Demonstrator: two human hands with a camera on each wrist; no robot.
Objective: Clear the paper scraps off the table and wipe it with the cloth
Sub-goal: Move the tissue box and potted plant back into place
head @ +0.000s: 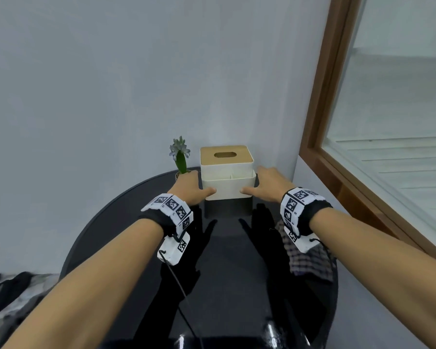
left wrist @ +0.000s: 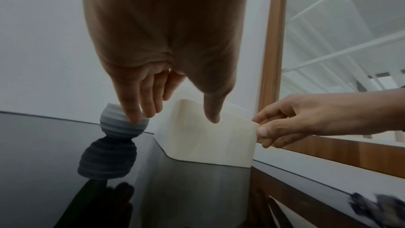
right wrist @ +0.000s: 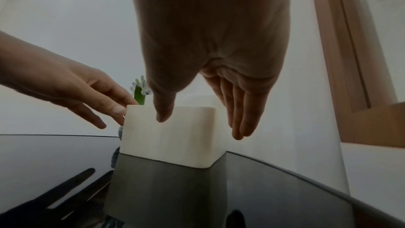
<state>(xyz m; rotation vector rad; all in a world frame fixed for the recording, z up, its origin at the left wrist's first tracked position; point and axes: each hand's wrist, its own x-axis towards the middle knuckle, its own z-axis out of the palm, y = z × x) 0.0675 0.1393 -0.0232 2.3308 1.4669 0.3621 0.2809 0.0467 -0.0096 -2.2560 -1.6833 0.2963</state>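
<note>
A white tissue box (head: pixel 228 182) with a wooden lid stands at the back of the round black table (head: pixel 136 210). My left hand (head: pixel 196 185) is at its left side, thumb on the front face and fingers straight. My right hand (head: pixel 258 182) mirrors it on the right side. In the right wrist view the box (right wrist: pixel 171 136) rests on the table with the fingers (right wrist: pixel 241 120) hanging straight beside it. A checked cloth (head: pixel 305 258) lies on the table under my right wrist. I see no paper scraps.
A small potted plant (head: pixel 180 157) stands just left of the box, its ribbed pot (left wrist: pixel 122 122) close to my left fingertips. The wall is right behind the box. A wooden window frame (head: pixel 320 122) runs along the right. Dark items (head: pixel 5 285) lie on the floor at lower left.
</note>
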